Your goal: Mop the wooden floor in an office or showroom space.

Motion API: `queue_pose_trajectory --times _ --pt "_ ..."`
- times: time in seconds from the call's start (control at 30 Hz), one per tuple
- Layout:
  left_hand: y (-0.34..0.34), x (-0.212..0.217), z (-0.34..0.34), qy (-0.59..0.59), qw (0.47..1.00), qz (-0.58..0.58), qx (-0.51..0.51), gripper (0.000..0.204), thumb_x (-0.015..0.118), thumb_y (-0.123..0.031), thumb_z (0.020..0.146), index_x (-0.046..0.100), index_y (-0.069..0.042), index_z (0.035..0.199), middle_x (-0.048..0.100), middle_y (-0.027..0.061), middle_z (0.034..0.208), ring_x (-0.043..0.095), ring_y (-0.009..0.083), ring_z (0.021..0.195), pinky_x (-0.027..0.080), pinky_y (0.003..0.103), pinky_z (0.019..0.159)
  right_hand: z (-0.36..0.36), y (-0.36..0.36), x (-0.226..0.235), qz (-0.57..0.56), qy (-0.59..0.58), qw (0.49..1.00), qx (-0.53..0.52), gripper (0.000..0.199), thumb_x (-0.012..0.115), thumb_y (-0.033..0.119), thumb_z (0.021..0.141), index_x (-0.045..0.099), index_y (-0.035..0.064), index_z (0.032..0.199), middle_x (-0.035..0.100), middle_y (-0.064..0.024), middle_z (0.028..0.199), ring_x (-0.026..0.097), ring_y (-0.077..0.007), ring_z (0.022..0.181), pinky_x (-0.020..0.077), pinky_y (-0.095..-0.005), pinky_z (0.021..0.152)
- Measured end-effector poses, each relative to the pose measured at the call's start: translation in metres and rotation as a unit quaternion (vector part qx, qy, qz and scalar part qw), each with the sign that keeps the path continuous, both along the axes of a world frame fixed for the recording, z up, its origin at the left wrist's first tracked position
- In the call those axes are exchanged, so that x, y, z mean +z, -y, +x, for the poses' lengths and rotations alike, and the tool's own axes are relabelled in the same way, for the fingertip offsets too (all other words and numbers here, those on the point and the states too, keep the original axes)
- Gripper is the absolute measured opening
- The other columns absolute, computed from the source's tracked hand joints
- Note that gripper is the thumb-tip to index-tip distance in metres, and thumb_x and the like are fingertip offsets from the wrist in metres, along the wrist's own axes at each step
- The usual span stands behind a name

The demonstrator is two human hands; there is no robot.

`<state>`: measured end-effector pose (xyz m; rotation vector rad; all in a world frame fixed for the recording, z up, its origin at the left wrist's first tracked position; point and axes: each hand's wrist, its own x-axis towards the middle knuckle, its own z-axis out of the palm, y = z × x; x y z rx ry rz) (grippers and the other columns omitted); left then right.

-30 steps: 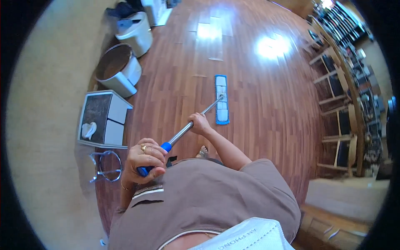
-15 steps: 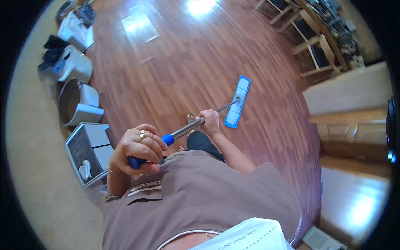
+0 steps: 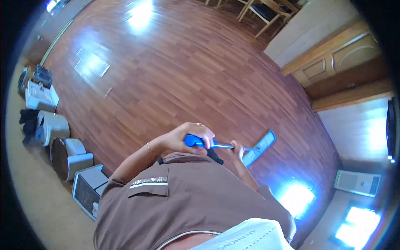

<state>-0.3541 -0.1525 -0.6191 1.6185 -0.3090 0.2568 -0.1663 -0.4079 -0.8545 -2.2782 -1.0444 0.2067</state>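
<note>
head view, left hand [image 3: 183,134] partly hiding mop grip [image 3: 192,141], chairs [image 3: 265,13] cropped

- wooden chair [image 3: 264,14] with a dark seat
- brown wooden door [image 3: 343,62]
- small white cabinet [image 3: 89,179] near the beige wall [image 3: 41,196]
- bright window [image 3: 358,227]

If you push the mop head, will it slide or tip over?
The mop head will probably slide, not tip: it lies flat on the shiny floor. It may swivel, since the pole seems to meet it near its middle. The pole looks like straight metal, so it's probably stiff.
</note>
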Motion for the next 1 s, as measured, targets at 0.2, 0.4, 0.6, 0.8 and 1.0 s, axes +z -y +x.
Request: queue_pose_trajectory --times 0.2,0.4,0.6,0.8,1.0 --pt "0.062 -0.026 0.12 -0.151 0.971 0.029 -0.182 0.02 0.072 -0.008 0.078 0.064 -0.003 0.095 0.065 0.0123 0.109 0.06 0.0253 0.101 0.047 0.037 0.087 0.067 0.142 -0.071 -0.039 0.054 0.985 -0.159 0.027 0.073 0.025 0.072 0.053 0.0074 0.068 0.061 -0.0111 0.079 0.057 -0.0314 0.082 0.0446 -0.0438 0.072" --pt "0.104 -0.047 0.206 -0.098 0.959 0.057 -0.261 0.022 0.074 -0.009 0.075 0.065 -0.005 0.095 0.066 0.009 0.104 0.06 0.0222 0.096 0.046 0.035 0.084 0.12 0.157 -0.054 0.041 0.056 0.969 -0.239 0.016 0.065 0.016 0.072 0.052 0.0079 0.066 0.058 -0.0136 0.071 0.055 -0.0333 0.067 0.0436 -0.0442 0.064" --pt "0.076 -0.015 0.221 -0.119 0.97 0.072 -0.199 0.016 0.071 -0.009 0.077 0.065 -0.005 0.091 0.066 0.0085 0.105 0.061 0.0234 0.095 0.047 0.036 0.084 0.159 0.128 -0.044 0.09 0.024 0.969 -0.227 0.022 0.066 0.02 0.076 0.052 0.0066 0.066 0.057 -0.014 0.068 0.055 -0.0334 0.066 0.0425 -0.0436 0.062" --pt "0.039 0.014 0.202 -0.054 0.981 0.156 -0.098 0.018 0.071 -0.012 0.077 0.064 -0.005 0.091 0.066 0.0103 0.105 0.062 0.0295 0.095 0.049 0.039 0.08 0.223 0.039 -0.017 0.068 0.004 0.996 -0.053 0.032 0.074 0.027 0.077 0.051 0.0065 0.068 0.055 -0.0118 0.067 0.054 -0.032 0.067 0.0415 -0.0419 0.063" --pt "-0.009 0.033 0.147 0.025 0.965 0.234 0.114 0.016 0.067 -0.021 0.074 0.06 -0.01 0.085 0.062 0.0099 0.086 0.061 0.0316 0.086 0.047 0.044 0.073 0.227 -0.125 0.017 0.059 -0.102 0.988 0.098 0.028 0.075 0.024 0.077 0.053 0.007 0.071 0.053 -0.0119 0.068 0.052 -0.0286 0.066 0.0406 -0.0394 0.061"
